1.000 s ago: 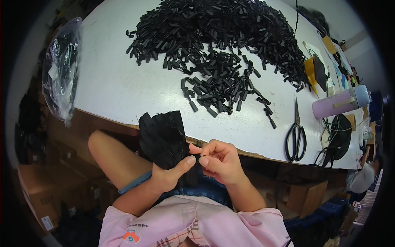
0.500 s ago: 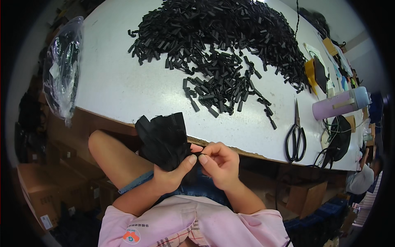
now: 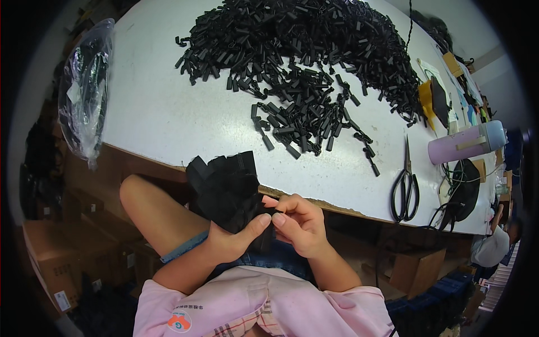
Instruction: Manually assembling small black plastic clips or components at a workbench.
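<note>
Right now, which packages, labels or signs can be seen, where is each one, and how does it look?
Clear plastic bag: at the table's left edge, crumpled, with dark things inside.
Cardboard box: on the floor at lower left, brown, with a small white label on its side.
Cardboard box: under the table at right, brown, plain.
Round badge: on the pink shirt, orange and white.

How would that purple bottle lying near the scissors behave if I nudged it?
The purple bottle lies on its side on the white table, so it would probably roll. It looks smooth and round, likely a bit slippery. Rolling left, the scissors might stop it.
</note>
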`<state>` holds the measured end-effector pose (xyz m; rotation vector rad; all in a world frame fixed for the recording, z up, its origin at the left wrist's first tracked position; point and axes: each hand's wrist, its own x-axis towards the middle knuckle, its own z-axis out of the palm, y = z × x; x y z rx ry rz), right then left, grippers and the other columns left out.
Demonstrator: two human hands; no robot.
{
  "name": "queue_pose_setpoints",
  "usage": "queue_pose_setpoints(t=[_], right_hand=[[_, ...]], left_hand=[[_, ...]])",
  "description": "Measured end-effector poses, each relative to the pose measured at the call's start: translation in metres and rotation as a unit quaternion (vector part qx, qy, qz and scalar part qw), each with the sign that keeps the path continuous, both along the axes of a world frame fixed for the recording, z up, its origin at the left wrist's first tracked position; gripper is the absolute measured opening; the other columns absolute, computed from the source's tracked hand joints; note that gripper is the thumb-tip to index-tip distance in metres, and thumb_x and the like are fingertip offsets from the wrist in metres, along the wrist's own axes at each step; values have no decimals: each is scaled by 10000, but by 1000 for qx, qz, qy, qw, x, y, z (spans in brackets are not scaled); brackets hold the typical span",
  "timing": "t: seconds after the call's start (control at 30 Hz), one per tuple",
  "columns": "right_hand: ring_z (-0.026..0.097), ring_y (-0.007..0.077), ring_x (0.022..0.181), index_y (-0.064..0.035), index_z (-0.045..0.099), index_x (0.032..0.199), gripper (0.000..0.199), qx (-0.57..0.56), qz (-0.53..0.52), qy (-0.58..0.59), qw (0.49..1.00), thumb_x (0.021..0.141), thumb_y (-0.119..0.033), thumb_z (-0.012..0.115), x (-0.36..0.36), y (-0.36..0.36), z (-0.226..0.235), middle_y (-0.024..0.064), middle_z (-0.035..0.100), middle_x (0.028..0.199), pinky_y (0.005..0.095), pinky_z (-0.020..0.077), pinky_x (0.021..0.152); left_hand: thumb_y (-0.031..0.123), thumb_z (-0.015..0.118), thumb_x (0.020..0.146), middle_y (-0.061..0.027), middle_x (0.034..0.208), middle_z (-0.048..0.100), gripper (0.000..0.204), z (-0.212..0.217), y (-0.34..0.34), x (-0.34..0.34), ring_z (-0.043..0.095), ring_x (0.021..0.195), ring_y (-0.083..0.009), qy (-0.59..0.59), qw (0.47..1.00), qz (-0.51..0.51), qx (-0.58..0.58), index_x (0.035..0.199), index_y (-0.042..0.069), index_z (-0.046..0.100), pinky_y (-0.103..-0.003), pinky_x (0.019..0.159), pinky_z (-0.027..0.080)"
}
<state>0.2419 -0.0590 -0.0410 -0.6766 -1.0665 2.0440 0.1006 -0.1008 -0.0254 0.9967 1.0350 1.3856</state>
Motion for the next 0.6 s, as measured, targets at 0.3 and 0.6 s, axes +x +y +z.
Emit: queue_pose_setpoints(t=[0.3,0.6], right_hand=[[319,11,503,-13,467,860,125,-50,4,-4,999,815,-116,520,3,-3,-1,-18,408,643,145,243,411],[404,54,536,13,510,828,94,403,-155,-114,895,746,-6,552,-3,1,-6,34,494,707,179,336,447]], left_hand=[[87,577,756,-46,880,499,161,-6,-1,-1,480,796,-122,100,995,0,3,902,31,541,-235,712,387],[6,589,736,-24,874,519,211,-18,-10,1,495,792,-87,68,997,11,-26,933,19,517,-210,692,411]])
